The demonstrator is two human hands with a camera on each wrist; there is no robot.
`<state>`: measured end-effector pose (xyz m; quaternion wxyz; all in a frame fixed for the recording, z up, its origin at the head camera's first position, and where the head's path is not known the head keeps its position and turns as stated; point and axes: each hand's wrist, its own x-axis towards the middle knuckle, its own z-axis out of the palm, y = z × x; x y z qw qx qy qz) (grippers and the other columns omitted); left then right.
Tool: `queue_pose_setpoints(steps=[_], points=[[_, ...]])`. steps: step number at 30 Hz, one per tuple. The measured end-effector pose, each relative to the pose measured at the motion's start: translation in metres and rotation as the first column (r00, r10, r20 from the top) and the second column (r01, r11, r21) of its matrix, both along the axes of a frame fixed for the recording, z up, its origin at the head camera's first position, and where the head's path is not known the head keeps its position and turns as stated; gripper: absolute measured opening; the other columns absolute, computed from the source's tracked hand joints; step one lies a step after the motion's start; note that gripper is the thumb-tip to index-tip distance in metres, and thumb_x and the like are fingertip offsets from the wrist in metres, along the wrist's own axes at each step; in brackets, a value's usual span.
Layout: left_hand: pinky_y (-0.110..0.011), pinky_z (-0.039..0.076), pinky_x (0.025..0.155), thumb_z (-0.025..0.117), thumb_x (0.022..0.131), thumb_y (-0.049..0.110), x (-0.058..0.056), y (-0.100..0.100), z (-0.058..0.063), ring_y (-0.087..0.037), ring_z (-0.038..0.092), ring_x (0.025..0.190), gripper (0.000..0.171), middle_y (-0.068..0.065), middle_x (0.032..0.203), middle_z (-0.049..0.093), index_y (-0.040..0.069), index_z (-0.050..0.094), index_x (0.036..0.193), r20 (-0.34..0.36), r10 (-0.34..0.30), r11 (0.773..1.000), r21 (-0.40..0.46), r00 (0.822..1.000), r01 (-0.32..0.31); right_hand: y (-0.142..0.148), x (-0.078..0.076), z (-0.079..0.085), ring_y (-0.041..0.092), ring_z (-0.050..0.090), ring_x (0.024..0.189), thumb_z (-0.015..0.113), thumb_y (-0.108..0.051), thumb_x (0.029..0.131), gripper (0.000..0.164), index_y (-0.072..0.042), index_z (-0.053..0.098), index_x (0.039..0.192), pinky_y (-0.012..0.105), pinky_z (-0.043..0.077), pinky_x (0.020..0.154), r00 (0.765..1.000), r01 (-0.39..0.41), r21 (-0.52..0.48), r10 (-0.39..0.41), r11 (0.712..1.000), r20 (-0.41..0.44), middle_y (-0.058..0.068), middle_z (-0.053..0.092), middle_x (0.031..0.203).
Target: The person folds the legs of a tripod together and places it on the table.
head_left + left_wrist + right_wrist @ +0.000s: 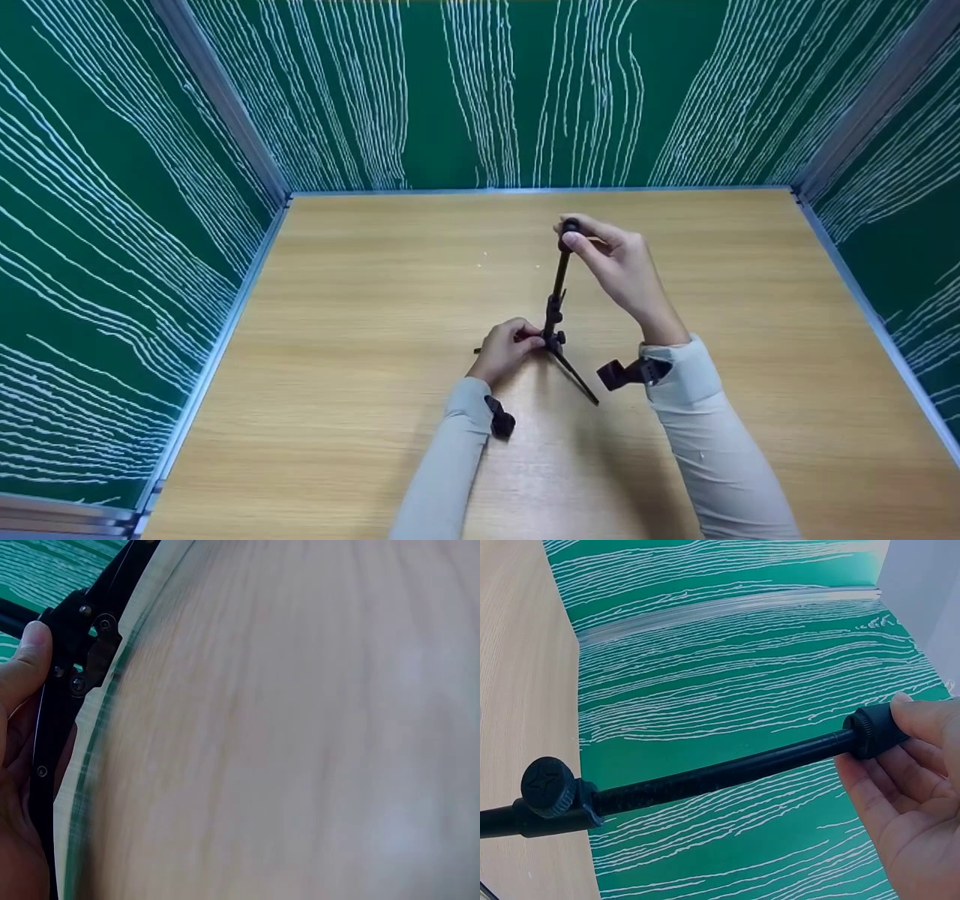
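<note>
A slim black tripod stand (560,277) rises at a slant from the table between both hands. My right hand (626,277) grips the thick collar at the top of its column. In the right wrist view a round clamp knob (547,787) sits lower on the column (727,771). My left hand (506,351) pinches one leg close to the hub, thumb against the black metal. The left wrist view shows that leg (45,757) and its riveted hinge brackets. Another leg (577,377) spreads toward the front right; the left hand partly hides the leg it holds.
The wooden tabletop (360,300) carries a few tiny white specks beyond the left hand. Green panels (424,97) with white wavy lines enclose the back and sides, framed by metal rails (832,127). Each wrist wears a small black camera (501,424).
</note>
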<state>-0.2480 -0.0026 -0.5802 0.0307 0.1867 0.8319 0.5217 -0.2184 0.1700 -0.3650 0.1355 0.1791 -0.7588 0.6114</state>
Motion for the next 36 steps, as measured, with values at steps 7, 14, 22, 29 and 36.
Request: queue_pose_setpoints(steps=[7,14,22,29,36], points=[[-0.018,0.051,0.079,0.073,0.084,0.018,-0.005,0.000,-0.001,-0.008,0.063,0.084,0.015,-0.004,0.094,0.072,0.006,0.070,0.092,0.008,0.017,1.000,0.001,1.000,-0.017,0.000,-0.004,-0.005,-0.002,0.065,0.099,0.059,-0.006,0.094,0.030,0.006,0.062,0.121,0.019,0.051,0.092,1.000,-0.012,0.039,0.012,0.999,-0.003,0.023,0.067,0.116],[-0.020,0.052,0.080,0.073,0.084,0.017,-0.006,0.000,-0.001,-0.009,0.063,0.084,0.014,-0.004,0.094,0.072,0.006,0.070,0.092,0.040,0.026,0.999,0.026,0.999,-0.027,0.000,-0.007,-0.007,-0.001,0.065,0.099,0.059,-0.004,0.093,0.029,0.006,0.062,0.121,0.020,0.051,0.093,1.000,-0.007,0.016,0.006,1.000,0.011,0.022,0.067,0.116],[-0.020,0.052,0.079,0.073,0.083,0.015,-0.007,0.001,-0.002,-0.008,0.063,0.082,0.013,-0.006,0.094,0.072,0.004,0.070,0.091,0.058,0.029,0.998,0.048,0.998,-0.032,0.000,-0.009,-0.008,-0.001,0.065,0.099,0.059,-0.004,0.094,0.030,0.005,0.062,0.122,0.020,0.051,0.093,1.000,-0.012,0.021,0.011,1.000,0.014,0.022,0.066,0.117],[-0.019,0.052,0.077,0.073,0.084,0.016,-0.009,0.002,-0.003,-0.010,0.064,0.084,0.014,-0.007,0.096,0.073,0.004,0.070,0.090,0.009,0.023,0.999,0.043,1.000,-0.023,0.001,-0.010,-0.011,0.000,0.065,0.101,0.060,-0.008,0.094,0.029,0.004,0.064,0.120,0.020,0.051,0.094,1.000,-0.013,0.021,0.013,1.000,0.009,0.019,0.068,0.116],[-0.019,0.052,0.078,0.074,0.083,0.016,-0.010,0.003,-0.003,-0.011,0.065,0.086,0.015,-0.007,0.096,0.073,0.004,0.070,0.091,0.018,0.031,0.999,0.044,0.999,-0.032,0.001,-0.012,-0.014,0.000,0.064,0.101,0.059,-0.008,0.094,0.029,0.004,0.063,0.120,0.020,0.050,0.094,1.000,-0.014,0.041,0.014,0.999,0.004,0.019,0.068,0.116]])
